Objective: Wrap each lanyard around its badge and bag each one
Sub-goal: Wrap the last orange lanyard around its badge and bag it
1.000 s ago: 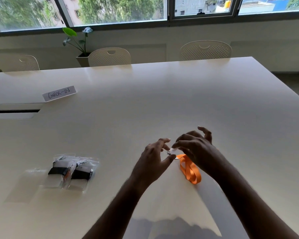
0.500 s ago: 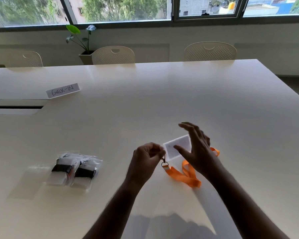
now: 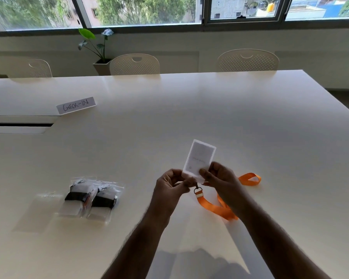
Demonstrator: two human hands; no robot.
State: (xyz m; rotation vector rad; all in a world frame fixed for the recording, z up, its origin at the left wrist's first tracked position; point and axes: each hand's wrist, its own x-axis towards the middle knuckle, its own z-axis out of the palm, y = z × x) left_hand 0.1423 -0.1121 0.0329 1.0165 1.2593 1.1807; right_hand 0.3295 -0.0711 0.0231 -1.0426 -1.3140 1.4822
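Pinching the bottom edge of the badge (image 3: 199,158), both hands hold it up above the table (image 3: 250,117), roughly midway along the near edge. The left hand (image 3: 169,188) grips the lower left corner between thumb and fingers, right by the metal clip (image 3: 197,190); the right hand (image 3: 220,176) is closed on the lower right corner, its thumb across the card's face. The card stands nearly upright, tilted a little to the right.

From the clip the orange lanyard (image 3: 216,208) drops to the tabletop, runs under the right wrist and loops out toward the right edge, its far end (image 3: 250,179) lying flat.

By the look of it, the badge is a light, stiff card in a clear sleeve, likely slick, so the edges and corners are the places to hold it. The lanyard is soft flat ribbon that will twist and spring loose unless kept taut; taking it close to the clip and winding it across the card's middle looks best.

Toward the near-left corner lie two bagged badges (image 3: 93,198) with dark straps, side by side, and just left of them what seems an empty clear bag (image 3: 38,210). Farther back on the left stands a CHECK-IN sign (image 3: 76,105).
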